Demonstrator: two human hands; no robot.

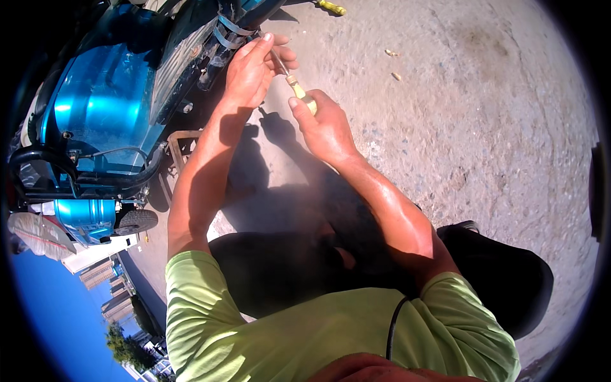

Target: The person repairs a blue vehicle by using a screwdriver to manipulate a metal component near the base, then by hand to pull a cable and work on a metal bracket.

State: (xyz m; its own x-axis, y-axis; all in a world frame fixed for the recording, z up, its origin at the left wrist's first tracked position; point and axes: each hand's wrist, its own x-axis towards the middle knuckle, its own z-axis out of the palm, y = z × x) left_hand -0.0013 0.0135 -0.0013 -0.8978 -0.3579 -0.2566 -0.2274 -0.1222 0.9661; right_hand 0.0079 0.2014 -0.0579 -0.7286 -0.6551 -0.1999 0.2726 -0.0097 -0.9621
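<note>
My right hand is closed round the yellow handle of a screwdriver, its metal shaft pointing up and left. My left hand is at the shaft's upper end, fingers curled and thumb pressed toward them; what they grip, if anything, is hidden. Just beside that hand are curved metal straps on the dark frame of a blue vehicle. Whether the screwdriver's tip touches anything there cannot be told.
Another yellow-handled tool lies on the concrete ground at the top, near small pale scraps. A rusty bracket is beside the vehicle. At the lower left are another blue body section, a wheel and distant buildings.
</note>
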